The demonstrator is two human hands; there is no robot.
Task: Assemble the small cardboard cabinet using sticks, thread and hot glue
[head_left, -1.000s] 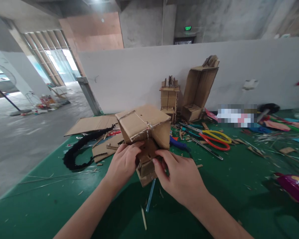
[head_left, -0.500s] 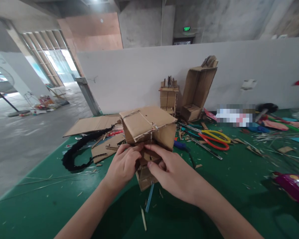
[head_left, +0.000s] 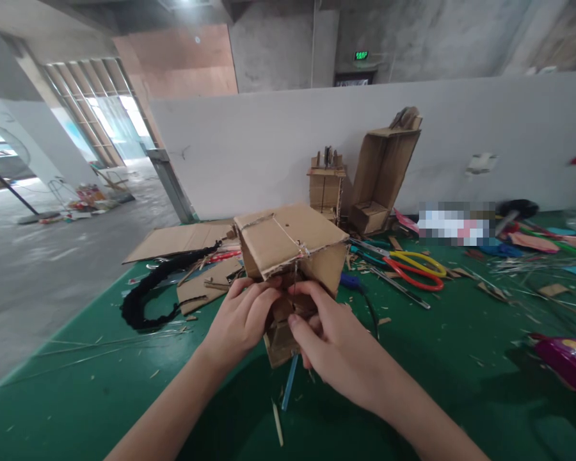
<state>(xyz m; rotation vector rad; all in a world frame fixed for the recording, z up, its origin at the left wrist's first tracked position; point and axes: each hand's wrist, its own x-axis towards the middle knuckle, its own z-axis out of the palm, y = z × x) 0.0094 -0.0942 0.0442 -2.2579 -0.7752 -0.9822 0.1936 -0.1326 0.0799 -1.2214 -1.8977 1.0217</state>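
A brown cardboard model [head_left: 290, 246], a box-shaped top tied with thin string over a narrower cardboard stem, is held above the green mat [head_left: 100, 397]. My left hand [head_left: 240, 320] grips the stem from the left, fingers curled under the box's front edge. My right hand [head_left: 333, 342] pinches the stem from the right, thumb and fingers closed on the cardboard just under the box. A blue stick [head_left: 288, 383] pokes out below the stem.
Yellow and red scissors [head_left: 410, 266] lie at the right. A black braided cord [head_left: 146, 291] and flat cardboard sheets [head_left: 182, 238] are at the left. Two cardboard models [head_left: 365, 179] stand against the white wall. A purple packet [head_left: 564, 358] and scraps lie far right.
The cardboard model has turned and shifted slightly right. My right hand has slid up and in toward the stem under the box; my left hand stays on it.
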